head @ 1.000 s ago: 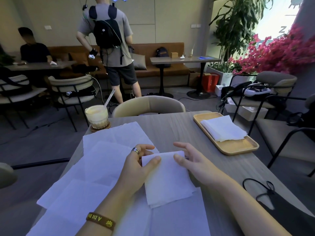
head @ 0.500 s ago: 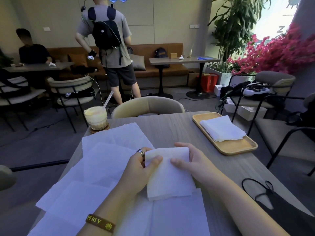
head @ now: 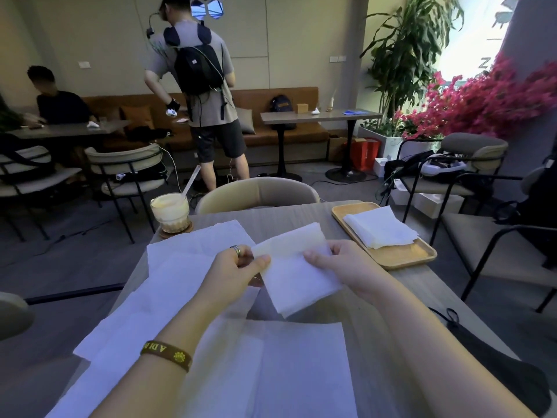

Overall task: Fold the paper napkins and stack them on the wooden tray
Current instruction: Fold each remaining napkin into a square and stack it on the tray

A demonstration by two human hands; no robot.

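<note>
a brown wristband (head: 167,354) on the left forearm shows yellow letters "a di", the rest hidden. the left hand (head: 238,268) and right hand (head: 340,263) each hold a pinching grip on one side of a folded napkin (head: 297,276), raised over the grey wood-grain bench (head: 301,215). open napkins (head: 193,267) lie spread beneath. the wooden tray (head: 401,256), far right, carries a folded stack (head: 379,227). café chairs, a sofa and pink flowers surround.
</note>
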